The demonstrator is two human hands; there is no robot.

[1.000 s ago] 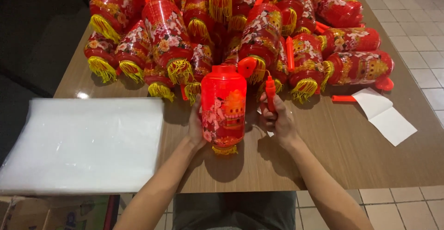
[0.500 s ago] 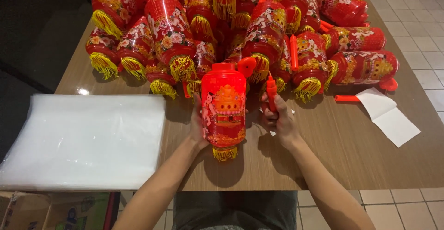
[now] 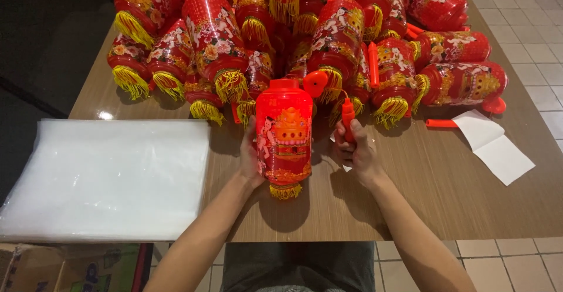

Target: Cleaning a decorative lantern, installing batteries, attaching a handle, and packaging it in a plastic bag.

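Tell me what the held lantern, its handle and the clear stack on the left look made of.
Lantern in the left hand: probably thin printed plastic, glossy and glowing red; yellow fringe looks like thread. Handle in the right hand: smooth moulded orange-red plastic. Stack: thin translucent plastic film, likely bags, with soft sheen.

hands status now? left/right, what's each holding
Left hand: closed on the red lantern, gripping its side.
Right hand: closed on the red handle stick.
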